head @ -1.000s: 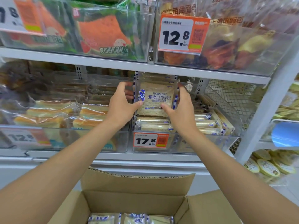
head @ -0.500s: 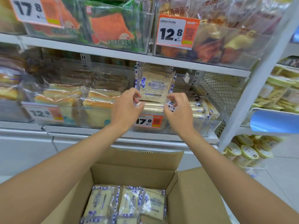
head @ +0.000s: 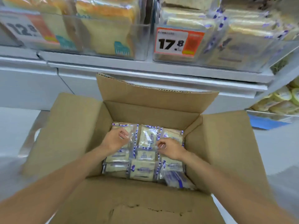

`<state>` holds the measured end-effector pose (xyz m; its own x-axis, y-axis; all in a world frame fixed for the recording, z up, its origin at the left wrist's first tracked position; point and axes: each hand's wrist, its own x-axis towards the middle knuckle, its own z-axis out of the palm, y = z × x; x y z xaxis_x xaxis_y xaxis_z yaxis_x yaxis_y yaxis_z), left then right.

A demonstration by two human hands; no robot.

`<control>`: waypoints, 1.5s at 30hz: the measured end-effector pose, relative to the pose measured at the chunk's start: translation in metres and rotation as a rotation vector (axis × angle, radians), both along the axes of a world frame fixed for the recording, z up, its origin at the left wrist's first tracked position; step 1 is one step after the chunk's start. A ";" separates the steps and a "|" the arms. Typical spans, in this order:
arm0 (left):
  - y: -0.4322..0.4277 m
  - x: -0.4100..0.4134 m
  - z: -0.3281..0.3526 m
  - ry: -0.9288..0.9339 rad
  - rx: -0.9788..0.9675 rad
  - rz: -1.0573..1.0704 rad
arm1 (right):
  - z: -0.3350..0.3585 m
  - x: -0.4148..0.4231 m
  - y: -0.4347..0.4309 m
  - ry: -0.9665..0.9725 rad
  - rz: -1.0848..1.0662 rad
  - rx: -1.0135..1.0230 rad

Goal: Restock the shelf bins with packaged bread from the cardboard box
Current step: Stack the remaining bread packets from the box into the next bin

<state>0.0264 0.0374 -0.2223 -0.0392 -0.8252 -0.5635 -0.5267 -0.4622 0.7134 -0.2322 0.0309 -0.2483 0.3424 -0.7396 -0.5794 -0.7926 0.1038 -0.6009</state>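
The open cardboard box [head: 152, 113] stands below the shelf, with several clear, blue-trimmed bread packages [head: 142, 170] packed inside it. Both my hands are down inside the box above the packages. My left hand [head: 115, 139] hovers over the far-left package with its fingers loosely curled. My right hand [head: 169, 147] is just right of the middle package [head: 148, 137], fingers also loosely curled. Neither hand plainly grips anything. Above, the clear shelf bin [head: 242, 62] with the 17.8 price tag [head: 171, 41] holds the same bread.
A neighbouring clear bin [head: 139, 42] with a 12.8 tag [head: 24, 29] holds yellow sliced loaves. The white shelf edge [head: 145, 68] runs just above the box's raised back flap [head: 145, 92]. Round yellow packs [head: 281, 99] lie low on the right.
My hands let go of the bread package at the 17.8 bin and dropped into the box. My view tilted down from the shelves to the box.
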 end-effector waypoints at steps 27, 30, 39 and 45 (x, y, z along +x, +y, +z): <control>0.031 0.034 -0.017 0.221 0.062 0.292 | -0.093 0.036 0.018 0.175 0.375 0.112; 0.034 0.034 -0.022 0.200 0.088 0.274 | -0.102 0.039 0.024 0.214 0.428 0.044; 0.038 0.029 -0.032 0.192 0.099 0.293 | -0.081 0.032 0.023 0.063 0.297 0.051; 0.026 0.022 -0.004 0.165 -0.037 0.300 | -0.001 0.014 -0.010 -0.128 -0.022 -0.019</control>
<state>0.0487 0.0632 -0.2267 0.1204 -0.8337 -0.5390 -0.2470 -0.5510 0.7971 -0.2178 0.0206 -0.2494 0.3963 -0.7583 -0.5176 -0.7070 0.1076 -0.6990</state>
